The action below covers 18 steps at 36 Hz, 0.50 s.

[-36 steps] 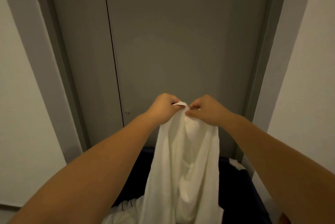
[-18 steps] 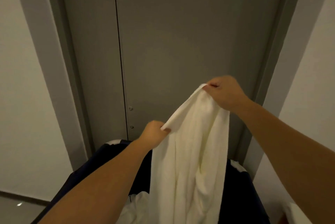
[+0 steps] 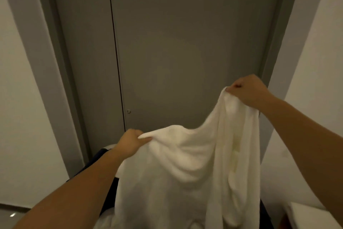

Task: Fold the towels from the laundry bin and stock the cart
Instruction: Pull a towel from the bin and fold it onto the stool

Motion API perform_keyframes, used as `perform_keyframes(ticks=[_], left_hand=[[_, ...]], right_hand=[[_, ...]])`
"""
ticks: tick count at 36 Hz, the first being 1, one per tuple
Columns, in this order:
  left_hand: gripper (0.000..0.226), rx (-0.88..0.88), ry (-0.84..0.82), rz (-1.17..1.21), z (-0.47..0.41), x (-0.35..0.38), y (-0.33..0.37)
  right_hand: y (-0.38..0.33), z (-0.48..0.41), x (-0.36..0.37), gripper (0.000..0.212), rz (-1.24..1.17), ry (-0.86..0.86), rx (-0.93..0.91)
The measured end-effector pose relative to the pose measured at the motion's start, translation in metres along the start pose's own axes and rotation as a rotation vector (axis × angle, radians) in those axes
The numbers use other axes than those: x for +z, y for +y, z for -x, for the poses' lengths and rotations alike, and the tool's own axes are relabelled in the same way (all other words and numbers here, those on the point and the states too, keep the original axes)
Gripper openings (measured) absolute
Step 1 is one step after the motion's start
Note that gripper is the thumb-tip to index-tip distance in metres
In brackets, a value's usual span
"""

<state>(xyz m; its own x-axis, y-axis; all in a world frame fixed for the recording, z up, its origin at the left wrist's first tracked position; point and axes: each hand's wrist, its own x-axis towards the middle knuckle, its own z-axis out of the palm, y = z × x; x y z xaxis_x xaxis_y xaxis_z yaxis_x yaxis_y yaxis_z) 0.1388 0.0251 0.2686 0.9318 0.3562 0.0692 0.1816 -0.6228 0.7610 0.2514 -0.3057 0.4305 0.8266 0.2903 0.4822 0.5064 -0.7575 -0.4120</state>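
step in hand: opening out one towel ahead of the first fold; by my read the folding proper is not started. white terry-cloth towel (image 3: 194, 173) hangs in the lower centre and right of the frame, held in the air above the dark navy laundry bin (image 3: 109, 195), which shows only in slivers at lower left around the left forearm. the towel's top edge runs slack between the two hands and sags in the middle. the rest drapes out of the bottom of the frame, so can't tell whether its lower end touches anything in the bin. left hand (image 3: 130, 142), centre left and low: fingers curled, thumb and fingers pinching the top edge at or near a corner. right hand (image 3: 246, 89), upper right and higher: closed tight round a bunched bit of the edge, probably the other corner, but the bunching hides it. hands are well apart, so the edge slopes up to the right. next move, my guess: level the hands, pull the edge taut, confirm both grips are true corners, then bring corner to corner for a half fold. risk: the bunched right grip gives a skewed fold. backdrop is a plain flat grey door (image 3: 185, 43). cart not in view.
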Motion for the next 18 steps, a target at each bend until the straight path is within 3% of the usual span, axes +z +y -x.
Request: perform_keyframes(ticks=[7, 12, 15, 18], left_hand=[[0.01, 0.266, -0.071, -0.038, -0.004, 0.004, 0.072], [0.006, 0.369, -0.123, 0.007, 0.0, 0.015, 0.097], [0.002, 0.411, -0.119, 0.059, 0.002, 0.014, 0.103], [0.008, 0.437, -0.15, 0.048, 0.004, 0.006, 0.105]], right_hand=[[-0.026, 0.021, 0.046, 0.014, -0.099, -0.298, -0.093], [-0.039, 0.043, 0.094, 0.036, -0.114, -0.473, -0.165], [-0.043, 0.052, 0.113, 0.015, -0.206, -0.52, -0.15], [-0.048, 0.054, 0.122, 0.024, -0.259, -0.49, -0.104]])
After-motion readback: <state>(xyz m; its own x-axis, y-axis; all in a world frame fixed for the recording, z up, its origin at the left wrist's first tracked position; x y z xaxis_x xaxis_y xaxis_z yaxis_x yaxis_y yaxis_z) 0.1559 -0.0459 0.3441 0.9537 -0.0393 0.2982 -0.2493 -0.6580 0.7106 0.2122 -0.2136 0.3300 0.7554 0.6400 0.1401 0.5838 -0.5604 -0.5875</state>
